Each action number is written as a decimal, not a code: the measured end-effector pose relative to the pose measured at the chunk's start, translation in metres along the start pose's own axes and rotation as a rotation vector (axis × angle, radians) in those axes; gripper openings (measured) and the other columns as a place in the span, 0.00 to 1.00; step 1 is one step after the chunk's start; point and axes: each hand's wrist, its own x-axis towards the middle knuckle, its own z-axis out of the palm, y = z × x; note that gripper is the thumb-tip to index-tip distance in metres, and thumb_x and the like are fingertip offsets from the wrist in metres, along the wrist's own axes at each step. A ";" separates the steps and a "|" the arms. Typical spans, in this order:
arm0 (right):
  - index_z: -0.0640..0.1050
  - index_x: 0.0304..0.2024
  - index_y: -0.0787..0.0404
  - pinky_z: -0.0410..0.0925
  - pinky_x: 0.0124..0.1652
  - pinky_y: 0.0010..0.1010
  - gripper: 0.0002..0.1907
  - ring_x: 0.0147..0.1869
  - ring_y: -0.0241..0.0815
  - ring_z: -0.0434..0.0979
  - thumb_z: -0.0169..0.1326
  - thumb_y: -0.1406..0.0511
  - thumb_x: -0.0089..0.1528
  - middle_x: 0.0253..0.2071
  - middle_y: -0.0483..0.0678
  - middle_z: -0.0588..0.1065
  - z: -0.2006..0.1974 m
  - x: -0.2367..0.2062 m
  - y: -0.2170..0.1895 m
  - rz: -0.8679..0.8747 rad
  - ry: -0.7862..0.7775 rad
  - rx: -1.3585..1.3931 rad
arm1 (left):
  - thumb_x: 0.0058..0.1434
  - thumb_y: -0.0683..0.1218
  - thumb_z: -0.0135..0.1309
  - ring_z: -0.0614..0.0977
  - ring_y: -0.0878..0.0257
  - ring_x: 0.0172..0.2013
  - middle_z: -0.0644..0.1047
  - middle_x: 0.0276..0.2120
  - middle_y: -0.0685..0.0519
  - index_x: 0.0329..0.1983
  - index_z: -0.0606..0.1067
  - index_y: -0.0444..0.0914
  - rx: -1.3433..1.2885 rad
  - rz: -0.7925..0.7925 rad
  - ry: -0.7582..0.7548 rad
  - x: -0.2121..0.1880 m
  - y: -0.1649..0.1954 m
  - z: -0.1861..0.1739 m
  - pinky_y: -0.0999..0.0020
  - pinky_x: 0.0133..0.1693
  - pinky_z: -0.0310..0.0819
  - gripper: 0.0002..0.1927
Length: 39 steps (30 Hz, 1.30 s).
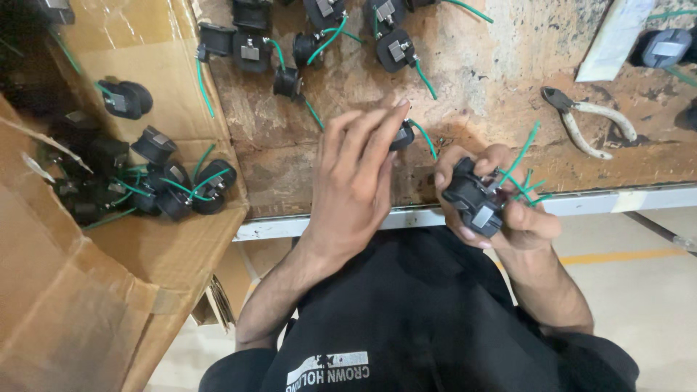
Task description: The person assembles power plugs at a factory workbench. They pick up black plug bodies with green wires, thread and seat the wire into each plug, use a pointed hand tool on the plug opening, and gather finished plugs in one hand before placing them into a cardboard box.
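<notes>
I see bare worn bench top (508, 58) between my hands and the table edge (406, 216), a cardboard box (109, 276) of plugs crowding the left. Loose black plugs (290, 51) sit ahead, pliers (592, 120) right. My left hand (356, 185) pinches one black plug (401, 136) on the bench; my right hand (501, 196) is clamped on several plugs (473, 197) with green wires just beyond the edge.
</notes>
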 end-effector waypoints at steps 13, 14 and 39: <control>0.72 0.44 0.56 0.70 0.23 0.24 0.20 0.52 0.58 0.74 0.56 0.48 0.70 0.51 0.57 0.64 -0.017 0.008 0.011 0.103 -0.072 0.288 | 0.67 0.35 0.64 0.78 0.56 0.62 0.75 0.61 0.50 0.62 0.70 0.38 -0.443 -0.042 0.049 0.000 0.010 -0.011 0.64 0.65 0.73 0.23; 0.72 0.44 0.56 0.69 0.23 0.24 0.19 0.53 0.58 0.74 0.56 0.49 0.70 0.51 0.57 0.64 -0.016 0.010 0.011 0.104 -0.081 0.283 | 0.66 0.36 0.65 0.79 0.57 0.60 0.76 0.60 0.51 0.62 0.70 0.38 -0.482 -0.069 0.045 0.000 0.012 -0.011 0.66 0.61 0.76 0.23; 0.71 0.60 0.65 0.66 0.42 0.34 0.31 0.48 0.45 0.74 0.63 0.54 0.62 0.51 0.55 0.75 -0.038 -0.005 0.020 0.234 0.098 -0.267 | 0.52 0.53 0.77 0.75 0.72 0.30 0.73 0.37 0.57 0.51 0.77 0.39 -0.394 -0.047 0.025 0.003 0.031 -0.007 0.79 0.30 0.70 0.28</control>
